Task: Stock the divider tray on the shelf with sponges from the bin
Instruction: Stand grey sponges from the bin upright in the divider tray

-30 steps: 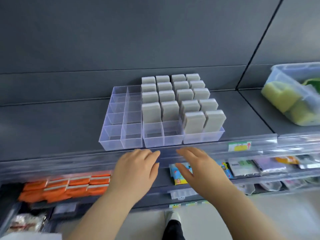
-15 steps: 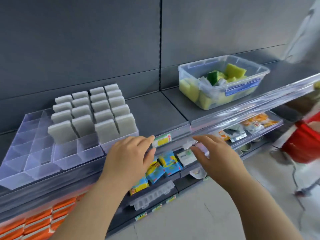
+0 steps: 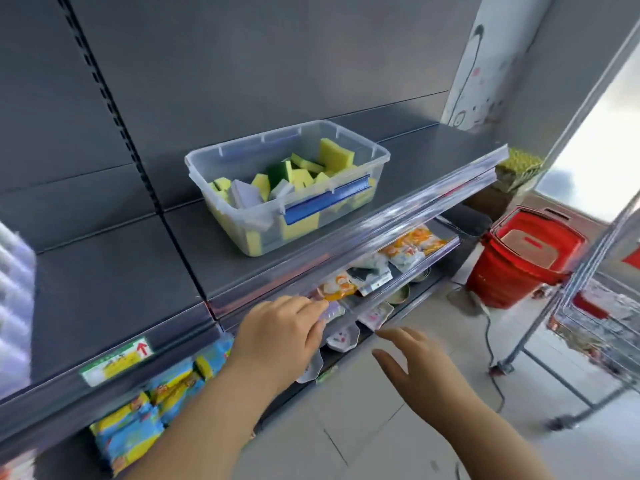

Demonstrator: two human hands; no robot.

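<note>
A clear plastic bin point(image 3: 346, 216) with a blue handle stands on the dark shelf point(image 3: 114, 285), right of centre. Inside it lie several sponges point(image 3: 335, 154), yellow with green backs, and a few white ones. The clear divider tray point(image 3: 15, 306) shows only as a blurred sliver at the left edge. My left hand point(image 3: 277, 336) hovers in front of the shelf's front rail below the bin, fingers loosely bent, holding nothing. My right hand point(image 3: 412, 362) is lower and to the right, fingers spread, empty.
A clear price rail point(image 3: 398, 216) runs along the shelf front. Lower shelves hold packaged goods point(image 3: 412, 247) and blue-yellow packs point(image 3: 145, 420). A stack of red shopping baskets point(image 3: 526, 258) sits on the floor at right, beside a wire cart point(image 3: 595, 313).
My view has swung right: the divider tray slid off to the left edge and the bin came to the centre. Both hands moved right along the shelf front, still empty.
</note>
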